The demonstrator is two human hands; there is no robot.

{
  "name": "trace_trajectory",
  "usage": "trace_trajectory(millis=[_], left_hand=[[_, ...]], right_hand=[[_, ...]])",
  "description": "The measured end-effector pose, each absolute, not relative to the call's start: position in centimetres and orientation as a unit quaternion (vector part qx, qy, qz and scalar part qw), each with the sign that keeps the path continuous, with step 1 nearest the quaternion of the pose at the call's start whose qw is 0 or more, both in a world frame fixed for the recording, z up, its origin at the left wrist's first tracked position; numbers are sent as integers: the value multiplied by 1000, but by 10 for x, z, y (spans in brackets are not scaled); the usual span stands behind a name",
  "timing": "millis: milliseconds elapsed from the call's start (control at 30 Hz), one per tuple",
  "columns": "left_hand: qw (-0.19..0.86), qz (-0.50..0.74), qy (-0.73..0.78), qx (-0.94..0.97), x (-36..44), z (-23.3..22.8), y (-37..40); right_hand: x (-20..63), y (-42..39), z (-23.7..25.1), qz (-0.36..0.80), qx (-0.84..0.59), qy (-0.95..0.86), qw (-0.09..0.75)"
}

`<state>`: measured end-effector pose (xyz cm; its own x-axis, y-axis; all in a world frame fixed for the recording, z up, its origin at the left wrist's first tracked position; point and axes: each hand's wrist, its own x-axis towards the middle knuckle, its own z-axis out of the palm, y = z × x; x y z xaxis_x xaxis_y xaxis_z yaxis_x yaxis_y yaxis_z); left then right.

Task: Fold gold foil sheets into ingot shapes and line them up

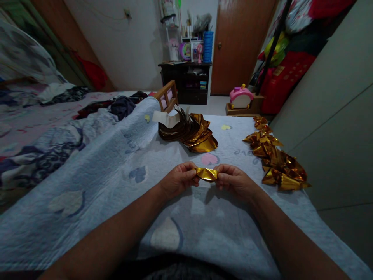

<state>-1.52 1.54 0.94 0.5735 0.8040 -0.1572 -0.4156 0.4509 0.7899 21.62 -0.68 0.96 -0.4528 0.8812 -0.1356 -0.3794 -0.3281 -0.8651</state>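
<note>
Left hand (179,181) and right hand (237,182) pinch closed on the two ends of a small folded strip of shiny gold foil (206,175), above the middle of the light-blue patterned cover (105,171); the strip seems half-made. Along the cover's right edge, many puffed gold foil shapes (275,157) look finished. Toward the far edge, a fanned stack of gold sheets (202,143) appears not yet worked.

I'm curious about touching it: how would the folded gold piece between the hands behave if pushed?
The folded gold piece is probably light, being small and pinched only at its ends. Its creases may stiffen it, though, looking thin, it could dent. Its glossy surface might be slippery.
</note>
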Motion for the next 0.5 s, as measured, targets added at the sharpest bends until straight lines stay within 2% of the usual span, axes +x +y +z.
trace_trajectory(millis=[233,500], left_hand=[[808,385,267,359,-12,8,15],[795,423,256,351,-9,12,12]], right_hand=[[212,-7,9,767,-304,-383,415],[206,-7,9,753,-322,-354,452]])
